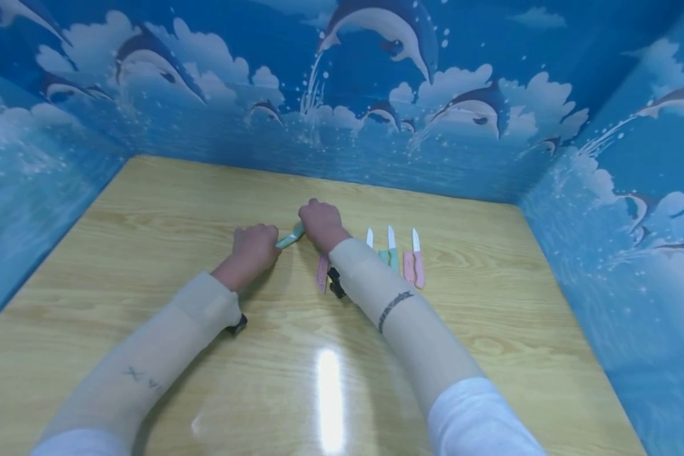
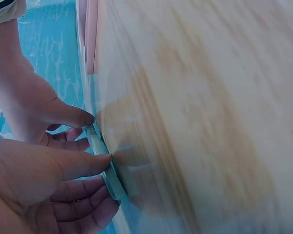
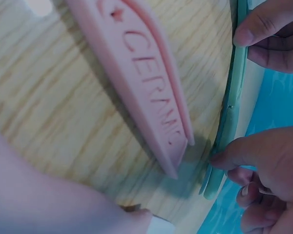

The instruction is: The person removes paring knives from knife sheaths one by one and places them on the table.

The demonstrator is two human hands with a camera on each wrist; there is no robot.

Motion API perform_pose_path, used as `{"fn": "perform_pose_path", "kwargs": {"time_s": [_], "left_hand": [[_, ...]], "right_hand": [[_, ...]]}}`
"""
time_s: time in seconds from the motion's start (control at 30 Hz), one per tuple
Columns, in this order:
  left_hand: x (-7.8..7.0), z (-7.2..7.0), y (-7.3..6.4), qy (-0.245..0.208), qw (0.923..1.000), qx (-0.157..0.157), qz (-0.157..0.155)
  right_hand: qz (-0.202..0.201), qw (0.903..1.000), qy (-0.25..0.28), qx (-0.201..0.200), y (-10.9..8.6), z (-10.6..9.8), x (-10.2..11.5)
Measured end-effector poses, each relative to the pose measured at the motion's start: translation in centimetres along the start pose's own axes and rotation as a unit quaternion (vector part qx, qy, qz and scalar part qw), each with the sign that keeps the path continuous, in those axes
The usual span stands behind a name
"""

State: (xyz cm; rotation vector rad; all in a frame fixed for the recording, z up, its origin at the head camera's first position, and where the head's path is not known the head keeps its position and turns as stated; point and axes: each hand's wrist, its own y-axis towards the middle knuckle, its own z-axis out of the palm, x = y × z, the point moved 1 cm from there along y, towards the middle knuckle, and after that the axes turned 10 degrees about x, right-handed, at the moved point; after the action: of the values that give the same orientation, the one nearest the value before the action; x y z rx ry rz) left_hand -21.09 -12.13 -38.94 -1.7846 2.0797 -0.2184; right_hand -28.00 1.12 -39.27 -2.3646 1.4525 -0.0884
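Observation:
Both hands hold a slim green sheathed knife (image 1: 291, 237) above the table, one at each end. My left hand (image 1: 254, 246) pinches the nearer-left end between thumb and fingers. At the opposite end, my right hand (image 1: 322, 223) grips with its thumb on top, as the right wrist view also shows on the green knife (image 3: 229, 112). A join crosses the green piece between the hands. Below the right hand lies a pink sheath (image 1: 322, 273); the word CERAMIC reads on the pink sheath (image 3: 141, 73) up close.
Right of my right forearm lie a pink-handled knife (image 1: 418, 266) beside a pink piece (image 1: 408, 267) and a green-handled knife (image 1: 392, 248) beside a green piece (image 1: 384, 255). Another white blade (image 1: 369, 237) is partly hidden by the sleeve. Dolphin-printed walls (image 1: 342, 152) enclose the wooden table (image 1: 490, 342).

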Motion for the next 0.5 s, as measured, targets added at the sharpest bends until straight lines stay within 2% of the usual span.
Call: {"fn": "perform_pose_path", "kwargs": {"time_s": [0.23,0.37,0.5], "left_hand": [[0.0,-0.1,-0.1,0.047,0.9988,-0.010,0.006],[0.2,-0.1,-0.1,0.072,0.9967,-0.025,0.029],[0.3,0.0,-0.3,0.073,0.9943,-0.045,0.063]], "right_hand": [[-0.004,0.9999,-0.015,-0.006,-1.0,-0.7,-0.4],[-0.011,0.9998,-0.019,0.001,-1.9,-1.2,-0.9],[-0.026,0.9994,-0.020,0.012,-2.9,-1.2,-1.5]]}}
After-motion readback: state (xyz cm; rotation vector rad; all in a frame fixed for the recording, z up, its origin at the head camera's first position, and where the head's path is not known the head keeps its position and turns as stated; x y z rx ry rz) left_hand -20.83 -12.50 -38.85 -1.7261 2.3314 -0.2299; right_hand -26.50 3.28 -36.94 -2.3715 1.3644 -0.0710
